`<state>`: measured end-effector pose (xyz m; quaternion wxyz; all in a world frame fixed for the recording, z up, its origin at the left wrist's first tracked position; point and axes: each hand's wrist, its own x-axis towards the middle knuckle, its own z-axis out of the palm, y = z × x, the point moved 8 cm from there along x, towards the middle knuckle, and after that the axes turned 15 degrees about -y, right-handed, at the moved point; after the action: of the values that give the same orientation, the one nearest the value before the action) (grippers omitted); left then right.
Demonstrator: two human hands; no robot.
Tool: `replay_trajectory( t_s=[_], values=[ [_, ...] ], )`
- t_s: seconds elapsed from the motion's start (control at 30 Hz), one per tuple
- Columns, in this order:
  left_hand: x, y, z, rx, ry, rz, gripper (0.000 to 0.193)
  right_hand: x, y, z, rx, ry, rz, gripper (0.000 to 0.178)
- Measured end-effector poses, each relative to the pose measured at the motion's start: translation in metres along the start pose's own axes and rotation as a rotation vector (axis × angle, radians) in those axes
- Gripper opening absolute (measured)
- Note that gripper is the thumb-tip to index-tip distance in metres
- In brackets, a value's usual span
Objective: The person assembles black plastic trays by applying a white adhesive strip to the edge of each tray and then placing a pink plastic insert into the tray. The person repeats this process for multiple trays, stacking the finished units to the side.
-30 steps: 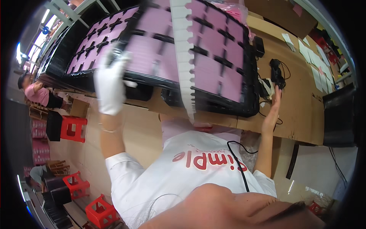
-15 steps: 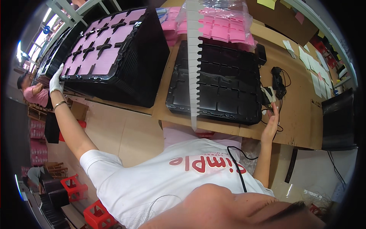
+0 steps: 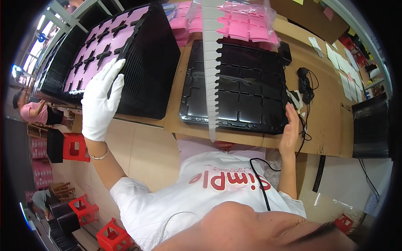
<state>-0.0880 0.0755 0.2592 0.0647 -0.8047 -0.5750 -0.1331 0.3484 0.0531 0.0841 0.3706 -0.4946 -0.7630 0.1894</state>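
My left hand (image 3: 100, 100), in a white glove, has its fingers stretched and holds nothing. It is over the near right corner of a tall stack of black plastic trays (image 3: 144, 75); whether it touches is hard to see. The stack's top tray shows pink panels (image 3: 109, 30) between black cross-shaped dividers. My bare right hand (image 3: 291, 127) has straight fingers, its fingertips at the right edge of a black divided tray (image 3: 247, 102) on the cardboard-covered table (image 3: 326, 129). A pale strip with a toothed edge (image 3: 210, 71) runs upright in front of this tray.
Pink sheets (image 3: 247, 25) in clear plastic lie behind the tray. A black cable bundle (image 3: 307, 85) and white papers (image 3: 343, 69) are to the right. Red stools (image 3: 77, 146) stand on the floor at left, where a person in pink (image 3: 33, 109) sits farther off.
My left hand has left the near left corner of the stack and moved right, across its near side. My right hand has moved slightly left, against the tray's edge.
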Motion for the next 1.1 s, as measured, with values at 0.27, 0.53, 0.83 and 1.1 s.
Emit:
replay_trajectory(
  t_s=[0.27,0.53,0.83,1.1],
  values=[
    [-0.001,0.075,0.058,-0.498,0.185,0.109,0.038,0.037,-0.02,0.034,0.377,-0.057,0.021,0.026],
    [0.002,0.106,0.209,-1.468,-0.319,-0.494,0.023,0.048,-0.055,0.117,0.436,-0.389,0.107,0.021],
    [-0.012,0.075,0.216,-1.524,-0.032,-0.582,0.022,0.054,-0.098,0.115,0.3,-0.18,-0.335,0.009],
    [-0.006,0.052,0.232,-1.486,-0.095,-0.614,0.03,0.259,-0.003,0.163,0.4,-0.384,-0.107,0.015]
  ],
)
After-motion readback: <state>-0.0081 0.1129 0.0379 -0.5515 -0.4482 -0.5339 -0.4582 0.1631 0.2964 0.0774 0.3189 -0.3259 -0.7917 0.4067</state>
